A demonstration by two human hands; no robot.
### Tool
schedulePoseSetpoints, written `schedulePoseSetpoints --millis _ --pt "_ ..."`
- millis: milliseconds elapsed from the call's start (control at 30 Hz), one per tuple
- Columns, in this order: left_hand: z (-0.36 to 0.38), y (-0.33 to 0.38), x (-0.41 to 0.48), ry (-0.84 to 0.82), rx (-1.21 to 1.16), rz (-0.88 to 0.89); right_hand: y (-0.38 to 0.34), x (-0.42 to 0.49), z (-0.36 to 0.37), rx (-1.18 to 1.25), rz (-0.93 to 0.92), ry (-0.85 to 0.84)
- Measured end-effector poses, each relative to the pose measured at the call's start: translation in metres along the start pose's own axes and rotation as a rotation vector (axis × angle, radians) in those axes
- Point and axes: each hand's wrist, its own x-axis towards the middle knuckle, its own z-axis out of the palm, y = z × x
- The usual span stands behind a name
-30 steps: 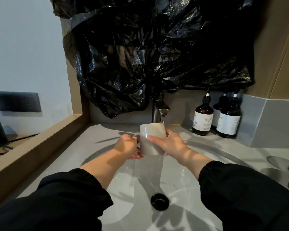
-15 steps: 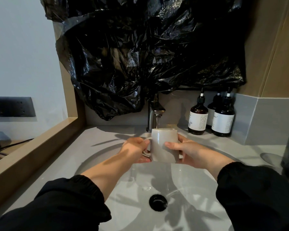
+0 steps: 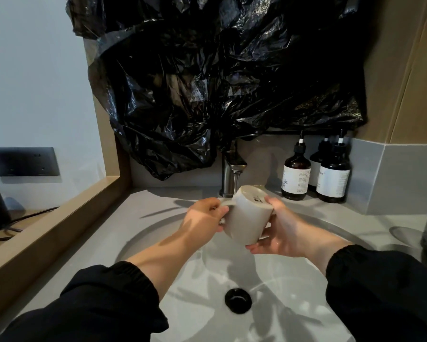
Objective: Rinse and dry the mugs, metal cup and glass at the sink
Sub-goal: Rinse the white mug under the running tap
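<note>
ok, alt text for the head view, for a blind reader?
Two hands hold a pale mug tipped base-up under the running faucet over a white sink: the left hand grips its handle, the right hand cups its side. Three dark pump bottles stand to the right, and black plastic sheeting hangs behind.

Head view, close, facing down-forward over sink [image 3: 281, 275] (single view).
</note>
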Motion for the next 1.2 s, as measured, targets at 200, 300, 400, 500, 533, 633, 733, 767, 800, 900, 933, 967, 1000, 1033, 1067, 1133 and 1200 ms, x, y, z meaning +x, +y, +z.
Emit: schedulePoseSetpoints --millis 200,300,400,500,533,633,733,767,800,900,933,967,1000,1033,1067,1133,1200 --pt "0.004 0.005 -0.002 -0.077 -0.117 -0.033 -0.003 0.005 -0.007 0.113 -0.011 0.092" --pt "0.006 0.006 -0.003 -0.163 -0.122 -0.032 -0.003 0.004 -0.010 0.146 0.011 0.107" --pt "0.007 0.005 -0.002 -0.180 -0.084 -0.017 -0.004 0.005 -0.013 0.144 0.015 0.116" --pt "0.004 0.002 -0.003 -0.140 0.060 0.005 -0.002 0.008 -0.015 0.068 0.002 0.139" --pt "0.002 0.000 -0.001 -0.139 0.183 0.023 -0.001 0.009 -0.014 0.026 -0.002 0.141" --pt "-0.008 -0.005 0.001 -0.212 0.358 0.026 0.003 0.008 -0.004 -0.139 -0.027 0.122" --pt "-0.015 -0.004 0.000 -0.265 0.340 -0.019 0.005 0.007 0.011 -0.272 -0.093 0.102" --pt "-0.018 -0.003 0.000 -0.258 0.345 -0.028 0.006 0.008 0.015 -0.297 -0.118 0.103" --pt "-0.021 -0.004 0.002 -0.254 0.348 -0.034 0.006 0.010 0.018 -0.310 -0.140 0.103" --pt "-0.033 -0.005 0.003 -0.297 0.302 -0.049 0.005 0.012 0.024 -0.349 -0.194 0.092" --pt "-0.036 -0.006 0.003 -0.315 0.269 -0.059 0.004 0.013 0.027 -0.363 -0.196 0.071" --pt "-0.040 -0.006 0.002 -0.328 0.243 -0.072 0.004 0.012 0.029 -0.367 -0.188 0.040" --pt "-0.043 -0.007 0.002 -0.334 0.230 -0.086 0.004 0.011 0.032 -0.364 -0.175 0.005" --pt "-0.046 -0.008 0.002 -0.330 0.226 -0.102 0.004 0.010 0.036 -0.355 -0.162 -0.025" --pt "-0.048 -0.010 0.002 -0.320 0.224 -0.116 0.004 0.010 0.038 -0.341 -0.153 -0.047" --pt "-0.051 -0.011 0.003 -0.297 0.215 -0.136 0.003 0.011 0.045 -0.305 -0.139 -0.068" --pt "-0.053 -0.011 0.002 -0.279 0.206 -0.142 0.002 0.012 0.050 -0.266 -0.119 -0.074"
